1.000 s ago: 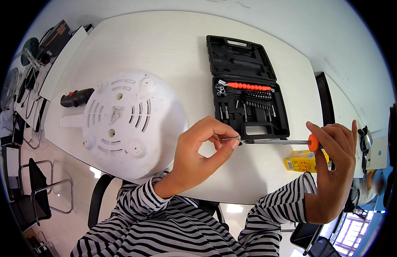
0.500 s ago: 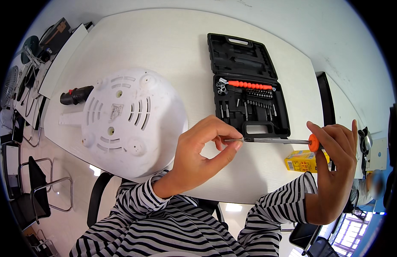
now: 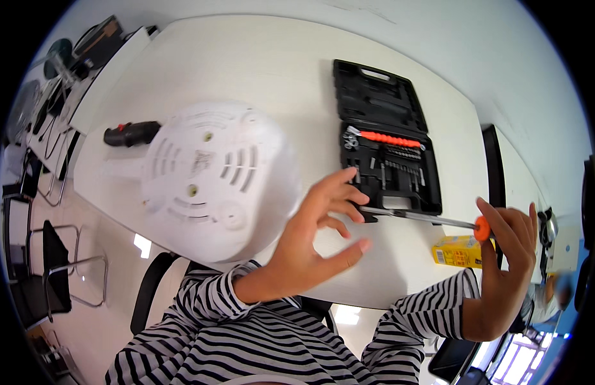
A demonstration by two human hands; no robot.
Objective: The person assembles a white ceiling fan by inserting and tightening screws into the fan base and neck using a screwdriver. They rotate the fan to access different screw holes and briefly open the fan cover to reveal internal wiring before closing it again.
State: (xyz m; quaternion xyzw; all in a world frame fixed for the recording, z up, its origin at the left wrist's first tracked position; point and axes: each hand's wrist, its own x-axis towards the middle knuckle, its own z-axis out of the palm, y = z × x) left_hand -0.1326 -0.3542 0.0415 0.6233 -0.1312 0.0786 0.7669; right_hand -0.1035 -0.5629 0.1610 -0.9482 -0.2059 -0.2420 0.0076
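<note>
My right hand (image 3: 514, 247) holds a screwdriver (image 3: 435, 219) by its orange-collared end, the long metal shaft pointing left. Most of the handle is hidden in the fingers. My left hand (image 3: 297, 240) is open beside the shaft's tip, thumb and fingers apart. Below and beyond the shaft lies an open black tool case (image 3: 381, 96) with bits, sockets and an orange flexible extension (image 3: 392, 138). Left of my left hand, a white round slotted appliance base (image 3: 275, 157) lies with its underside up, showing two recessed screw holes.
A black tool with a red switch (image 3: 132, 133) lies at the table's left, behind the white base. Near the right edge stands a yellow box (image 3: 456, 251), partly behind my right hand. A chair (image 3: 60, 269) is on the floor at left.
My left thumb and fingers have opened and come off the screwdriver's tip. The right hand keeps its hold. The whole view has shifted, so the table things appear farther right.
</note>
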